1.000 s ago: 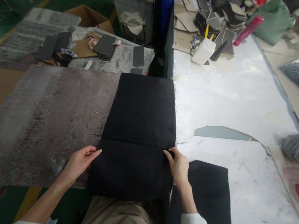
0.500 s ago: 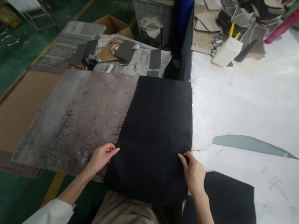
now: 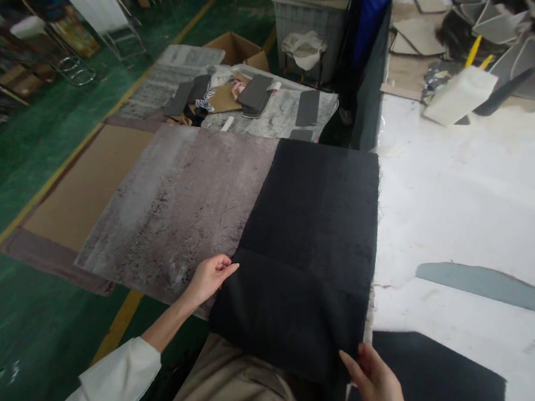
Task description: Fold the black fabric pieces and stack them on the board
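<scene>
A black fabric sheet (image 3: 315,206) lies in front of me over a mottled grey-brown board (image 3: 196,185). A crease crosses it, and its near part hangs rounded over the edge by my lap. My left hand (image 3: 209,279) pinches the sheet's left edge between thumb and fingers, at the crease. Lower down, at the right near edge, my right hand (image 3: 375,378) has its thumb on top of the fabric and its fingers at the side; the fingertips are partly hidden. Another black piece (image 3: 429,389) lies on the white table beside the right hand.
The white table (image 3: 474,187) stands on the right, with a grey-blue strip (image 3: 486,286) on it and stacked grey pieces (image 3: 527,70) and a white container (image 3: 460,94) farther back. Beyond the board is a surface with dark grey pads (image 3: 256,95). A grey bin (image 3: 308,30) stands behind.
My right hand has slid down the fabric's right edge towards me, while my left hand stays at the left edge. The view has shifted left, so everything appears farther right.
</scene>
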`<state>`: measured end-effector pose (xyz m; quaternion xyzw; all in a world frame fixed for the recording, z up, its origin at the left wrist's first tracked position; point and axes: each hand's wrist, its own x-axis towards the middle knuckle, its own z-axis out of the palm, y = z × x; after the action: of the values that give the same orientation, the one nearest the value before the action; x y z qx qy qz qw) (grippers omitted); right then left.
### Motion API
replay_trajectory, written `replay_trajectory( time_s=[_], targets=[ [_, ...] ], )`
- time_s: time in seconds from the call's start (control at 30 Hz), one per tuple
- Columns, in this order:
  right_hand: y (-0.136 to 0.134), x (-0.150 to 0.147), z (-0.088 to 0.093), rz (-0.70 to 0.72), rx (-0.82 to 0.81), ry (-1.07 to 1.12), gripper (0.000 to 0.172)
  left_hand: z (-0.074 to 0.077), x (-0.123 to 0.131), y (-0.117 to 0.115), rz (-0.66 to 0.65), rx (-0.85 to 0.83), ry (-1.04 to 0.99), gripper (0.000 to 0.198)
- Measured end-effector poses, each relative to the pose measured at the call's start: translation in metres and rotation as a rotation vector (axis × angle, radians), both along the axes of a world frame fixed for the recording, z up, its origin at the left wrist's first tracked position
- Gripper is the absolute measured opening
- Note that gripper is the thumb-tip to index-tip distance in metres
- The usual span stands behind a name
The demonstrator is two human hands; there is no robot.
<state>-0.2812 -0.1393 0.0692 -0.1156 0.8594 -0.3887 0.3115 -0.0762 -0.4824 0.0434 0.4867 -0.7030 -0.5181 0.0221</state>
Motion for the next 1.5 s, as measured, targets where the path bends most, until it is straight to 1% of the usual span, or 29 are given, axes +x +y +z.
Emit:
replay_trajectory(
  time_s=[0.1,0.27,0.37,0.47,0.57,0.67,0.8,0.97,1.5],
  targets=[
    [0.004,0.011,0.003,-0.015,0.054,0.013,0.043,0.001,0.000,0.000,0.002,0.008,0.002,0.041],
    [0.001,0.022,0.009,-0.030,0.105,0.139,0.040,0.003,-0.002,-0.001,0.006,0.028,-0.004,0.042],
    [0.000,0.025,0.007,-0.010,0.140,0.103,0.036,0.005,-0.002,0.000,-0.001,0.030,-0.007,0.042],
    [0.000,0.026,0.004,-0.015,0.106,0.050,0.033,0.005,-0.001,0.000,-0.008,0.034,-0.011,0.043],
    [-0.001,0.027,0.004,-0.059,0.039,0.096,0.033,0.002,0.001,-0.002,-0.010,0.042,-0.036,0.045],
    [-0.004,0.031,0.002,-0.116,0.013,0.109,0.033,0.000,0.001,-0.003,-0.008,0.048,-0.053,0.047],
    [-0.006,0.035,-0.003,-0.153,0.016,0.116,0.030,0.001,0.001,-0.003,-0.001,0.074,-0.053,0.047],
    [-0.006,0.032,-0.008,-0.175,0.019,0.136,0.028,-0.001,0.004,-0.003,0.019,0.093,-0.091,0.051],
    [-0.009,0.030,-0.012,-0.195,0.054,0.158,0.029,-0.001,0.003,-0.002,0.067,0.082,-0.104,0.056]
  ],
)
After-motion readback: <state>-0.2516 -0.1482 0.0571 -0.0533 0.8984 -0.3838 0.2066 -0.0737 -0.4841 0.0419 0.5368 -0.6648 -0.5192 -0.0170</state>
